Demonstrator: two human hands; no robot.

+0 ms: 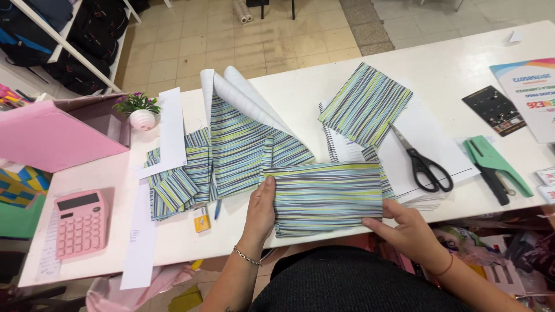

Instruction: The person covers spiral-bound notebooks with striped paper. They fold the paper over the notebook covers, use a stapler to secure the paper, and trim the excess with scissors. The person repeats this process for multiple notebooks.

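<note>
A book wrapped in striped green, blue and white paper (326,196) lies at the table's front edge. My left hand (260,211) rests flat on its left end, thumb on the paper. My right hand (404,228) grips its lower right corner from below. Behind the book, a larger sheet of the same striped paper (243,141) stands folded up, white side showing at the top. A second striped-covered notebook (365,104) sits on a spiral notebook (341,147) to the right. Striped offcuts (176,182) lie to the left.
Black-handled scissors (425,164) and a green hole punch (494,167) lie right of the book. A pink calculator (80,222), pink box (52,136) and small potted plant (140,111) stand at left. White paper strips (141,231), a pen and a small yellow item (201,219) lie nearby.
</note>
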